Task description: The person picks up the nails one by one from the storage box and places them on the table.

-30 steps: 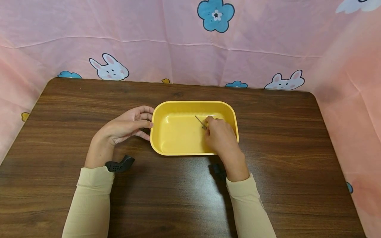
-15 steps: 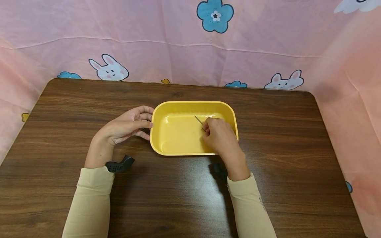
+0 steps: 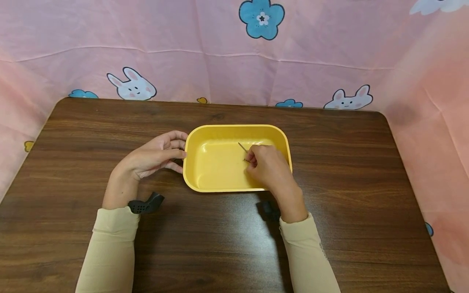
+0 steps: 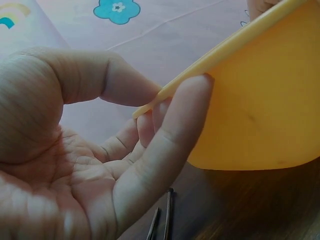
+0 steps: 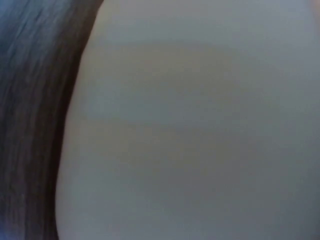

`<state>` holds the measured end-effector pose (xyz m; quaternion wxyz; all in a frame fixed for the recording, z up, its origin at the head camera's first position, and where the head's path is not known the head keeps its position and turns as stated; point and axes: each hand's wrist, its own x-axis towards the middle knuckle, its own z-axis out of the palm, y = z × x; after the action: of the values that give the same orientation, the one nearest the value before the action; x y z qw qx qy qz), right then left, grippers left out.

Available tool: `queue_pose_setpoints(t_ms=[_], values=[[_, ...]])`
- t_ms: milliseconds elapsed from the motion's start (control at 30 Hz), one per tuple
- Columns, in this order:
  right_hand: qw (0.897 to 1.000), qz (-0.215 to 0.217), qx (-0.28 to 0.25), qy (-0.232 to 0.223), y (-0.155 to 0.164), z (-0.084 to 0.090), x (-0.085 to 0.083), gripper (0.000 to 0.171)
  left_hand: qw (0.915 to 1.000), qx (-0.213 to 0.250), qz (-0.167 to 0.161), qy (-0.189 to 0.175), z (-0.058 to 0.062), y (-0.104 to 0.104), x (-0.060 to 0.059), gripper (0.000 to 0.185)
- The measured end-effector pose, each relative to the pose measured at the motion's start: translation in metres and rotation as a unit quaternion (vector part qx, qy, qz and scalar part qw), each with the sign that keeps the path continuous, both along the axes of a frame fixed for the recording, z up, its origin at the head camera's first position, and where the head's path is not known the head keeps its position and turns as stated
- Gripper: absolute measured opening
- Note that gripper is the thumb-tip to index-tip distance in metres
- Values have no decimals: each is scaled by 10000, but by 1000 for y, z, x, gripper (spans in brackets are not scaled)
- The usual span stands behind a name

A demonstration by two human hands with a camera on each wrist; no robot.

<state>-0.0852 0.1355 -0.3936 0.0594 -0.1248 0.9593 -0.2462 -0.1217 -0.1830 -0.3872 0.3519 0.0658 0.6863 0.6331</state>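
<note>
A yellow rectangular plastic tub with rounded corners stands on the wooden table. My left hand is at its left end. Its thumb and fingertips rest on the rim and outer wall there, as the left wrist view shows. Inside the tub, my right hand pinches a thin dark metal rod that points to the back left; the fingers hide the rest, so its kind I cannot tell. A small dark tip shows just below the fingertips. The right wrist view is filled by a blurred pale surface.
Two thin dark metal ends lie under my left hand in the left wrist view. The dark wooden table has rounded back corners. A pink cloth with rabbits and flowers hangs behind it. A black wrist mount sits on each wrist.
The right fingers have shifted slightly left along the rod and cover more of it. The left hand stays at the tub's end. The whole view drifts a little left.
</note>
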Motion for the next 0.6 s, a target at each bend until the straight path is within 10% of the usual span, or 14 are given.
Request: queue_pose_setpoints(t_ms=[600], values=[[9995, 204, -216, 99, 2, -2, 0, 15, 10000, 50, 19, -14, 0, 0, 1, 46]])
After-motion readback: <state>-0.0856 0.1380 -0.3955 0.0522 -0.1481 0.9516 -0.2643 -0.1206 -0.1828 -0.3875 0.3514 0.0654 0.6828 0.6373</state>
